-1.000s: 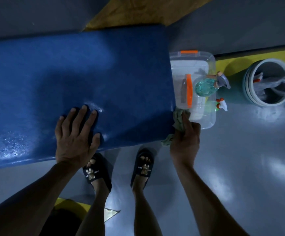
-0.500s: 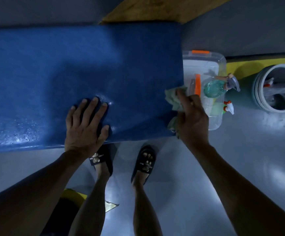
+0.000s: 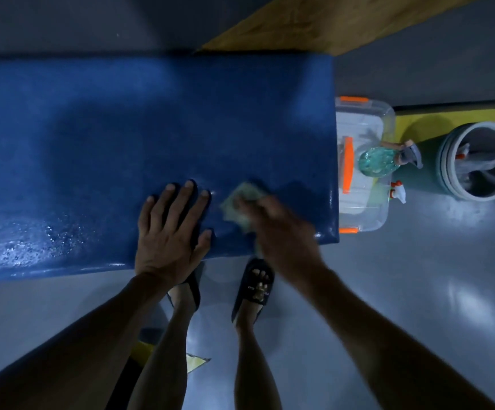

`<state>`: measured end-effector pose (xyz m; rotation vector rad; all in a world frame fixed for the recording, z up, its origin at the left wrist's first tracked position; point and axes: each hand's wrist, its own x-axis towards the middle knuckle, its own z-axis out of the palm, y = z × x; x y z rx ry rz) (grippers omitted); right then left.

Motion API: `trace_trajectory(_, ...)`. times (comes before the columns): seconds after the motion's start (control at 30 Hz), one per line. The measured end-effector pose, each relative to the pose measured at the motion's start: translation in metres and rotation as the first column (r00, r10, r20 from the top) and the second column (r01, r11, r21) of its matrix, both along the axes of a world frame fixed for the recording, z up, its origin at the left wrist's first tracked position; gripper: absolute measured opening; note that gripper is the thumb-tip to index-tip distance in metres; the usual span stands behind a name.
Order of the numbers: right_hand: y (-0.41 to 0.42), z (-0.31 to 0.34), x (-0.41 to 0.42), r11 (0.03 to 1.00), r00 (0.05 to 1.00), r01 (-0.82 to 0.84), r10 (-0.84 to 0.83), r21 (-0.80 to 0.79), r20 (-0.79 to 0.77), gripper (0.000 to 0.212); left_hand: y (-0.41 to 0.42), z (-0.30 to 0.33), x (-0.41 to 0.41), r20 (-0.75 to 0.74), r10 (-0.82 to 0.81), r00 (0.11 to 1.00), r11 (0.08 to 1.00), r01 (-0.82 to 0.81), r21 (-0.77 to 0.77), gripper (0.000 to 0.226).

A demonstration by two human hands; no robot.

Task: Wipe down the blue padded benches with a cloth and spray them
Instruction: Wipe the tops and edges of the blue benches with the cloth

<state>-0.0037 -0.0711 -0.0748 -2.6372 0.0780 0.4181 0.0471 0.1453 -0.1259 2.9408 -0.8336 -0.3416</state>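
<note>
Grey, glossy floor (image 3: 418,291) lay under a dim light, with the blue padded bench (image 3: 151,128) running across the view; all places below are given from that bench. Left hand (image 3: 172,229) lay flat on the bench's near edge, fingers straight and spread, holding nothing, apparently bracing. Right hand (image 3: 278,229) was just beside it toward the bench's right end, blurred, fingers curled over a pale green cloth (image 3: 241,202) pressed onto the padding; how tight the grip was could not be read through the blur. Droplets (image 3: 33,244) glistened on the near-left part of the bench, well apart from both hands. Off the bench's right end, touching or nearly so, stood a clear plastic box (image 3: 361,214) with orange clasps; a teal spray bottle (image 3: 376,159) stood on its lid, and a second sprayer's white and orange nozzle (image 3: 397,190) showed at the box's far side. Beyond the box sat a round bucket (image 3: 447,161) holding what looked like mop strands. Two feet in dark slippers (image 3: 255,288) stood below the bench's near edge. Judgement: the step in hand was wiping the right end. To do it well, the cloth should stay flat under the palm, strokes should overlap and run along the bench toward the wet patch, the rounded near edge and corner should be covered, and the bracing hand should shift so that no strip beneath it was missed.
</note>
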Motion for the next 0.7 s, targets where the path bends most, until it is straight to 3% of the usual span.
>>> trace_trajectory(0.13, -0.06, -0.001, 0.001, 0.895, 0.903, 0.427, -0.415, -0.13, 0.111, 0.069, 0.001, 0.001, 0.001, -0.013, -0.004, 1.0, 1.0, 0.003, -0.025, 0.069)
trace_trajectory(0.23, -0.009, -0.01, 0.021, 0.737, 0.749, 0.662, -0.641, -0.138, 0.169, 0.066, 0.002, 0.001, 0.001, -0.044, -0.006, 0.999, 1.0, 0.005, -0.025, 0.07)
trace_trajectory(0.3, 0.04, -0.009, 0.035, 0.8, 0.799, 0.595, -0.578, -0.079, 0.169, 0.065, 0.002, 0.001, 0.001, -0.064, -0.005, 0.998, 1.0, 0.004, -0.01, 0.069)
trace_trajectory(0.4, 0.07, -0.008, 0.048, 0.984, 0.976, 0.177, -0.177, 0.009, 0.129, 0.062, 0.004, 0.0, 0.002, -0.072, -0.013, 0.997, 1.0, 0.012, -0.02, 0.066)
trace_trajectory(0.5, 0.023, -0.01, 0.052, 0.989, 0.962, -0.09, 0.116, -0.115, 0.246, 0.048, 0.004, 0.001, 0.001, -0.064, -0.006, 0.998, 0.999, 0.003, -0.052, 0.064)
trace_trajectory(0.53, -0.003, -0.011, 0.053, 0.987, 0.968, -0.069, 0.101, -0.142, 0.229, 0.047, 0.004, 0.002, 0.002, -0.063, -0.003, 0.998, 0.998, -0.001, -0.058, 0.066)
trace_trajectory(0.6, -0.054, -0.008, 0.055, 0.975, 0.974, 0.168, -0.142, -0.144, 0.174, 0.042, 0.005, 0.003, 0.002, -0.071, -0.003, 0.997, 0.997, -0.003, -0.071, 0.068)
trace_trajectory(0.7, -0.078, -0.012, 0.062, 0.816, 0.84, 0.536, -0.491, -0.216, 0.232, 0.055, 0.005, 0.006, 0.002, -0.095, 0.008, 0.995, 0.997, -0.015, -0.073, 0.068)
